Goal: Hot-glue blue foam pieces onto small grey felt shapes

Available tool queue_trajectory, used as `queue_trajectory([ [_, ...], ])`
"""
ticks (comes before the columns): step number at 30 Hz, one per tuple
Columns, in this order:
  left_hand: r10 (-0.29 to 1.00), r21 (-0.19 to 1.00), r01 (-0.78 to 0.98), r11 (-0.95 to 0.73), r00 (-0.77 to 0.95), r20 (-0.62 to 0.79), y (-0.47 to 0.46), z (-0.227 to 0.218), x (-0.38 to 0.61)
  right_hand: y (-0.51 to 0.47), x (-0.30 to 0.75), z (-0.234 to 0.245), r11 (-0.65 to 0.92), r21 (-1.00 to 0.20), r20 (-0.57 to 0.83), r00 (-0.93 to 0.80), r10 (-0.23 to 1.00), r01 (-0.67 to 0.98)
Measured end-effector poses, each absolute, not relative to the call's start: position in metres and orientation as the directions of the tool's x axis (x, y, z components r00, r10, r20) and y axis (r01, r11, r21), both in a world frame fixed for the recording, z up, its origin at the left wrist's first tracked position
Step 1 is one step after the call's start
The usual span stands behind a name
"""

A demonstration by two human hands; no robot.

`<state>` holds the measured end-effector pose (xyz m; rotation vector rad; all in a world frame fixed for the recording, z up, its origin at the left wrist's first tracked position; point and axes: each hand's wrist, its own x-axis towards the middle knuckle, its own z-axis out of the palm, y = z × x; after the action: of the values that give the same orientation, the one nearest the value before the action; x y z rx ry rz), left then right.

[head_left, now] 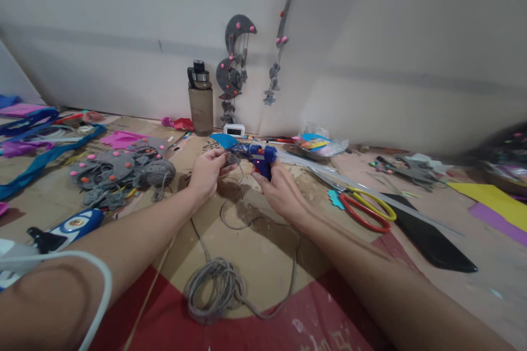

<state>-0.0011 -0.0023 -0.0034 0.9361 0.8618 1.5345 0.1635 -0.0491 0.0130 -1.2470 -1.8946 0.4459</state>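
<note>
A blue hot glue gun (265, 158) is gripped in my right hand (282, 189), its nozzle pointing left. A long see-through glue stick (370, 192) runs out of its back to the right. My left hand (208, 173) pinches a blue leaf-like cut piece (223, 140), close to the nozzle; the exact contact between nozzle and piece cannot be made out. Grey cord hangs near the left fingers and loops over the cardboard (263, 252). Below both hands lies a coil of grey yarn (214, 290).
Scissors (366, 208) and a black phone-like slab (436, 241) lie right. Left are grey felt pieces with pom-poms (111, 167), a yarn ball (158, 173) and a blue-white device (78, 225). A bottle (201, 104) and small clock (234, 130) stand behind; felt garlands (230, 74) hang on the wall.
</note>
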Motion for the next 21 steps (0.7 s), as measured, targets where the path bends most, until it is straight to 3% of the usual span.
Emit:
queue_trajectory([
  [21,0.978,0.887,-0.419,-0.195,-0.15,0.144,-0.0014,-0.0043,-0.0035,-0.0472,0.1665,0.0119,0.439,-0.652,0.44,-0.163,0.883,0.618],
])
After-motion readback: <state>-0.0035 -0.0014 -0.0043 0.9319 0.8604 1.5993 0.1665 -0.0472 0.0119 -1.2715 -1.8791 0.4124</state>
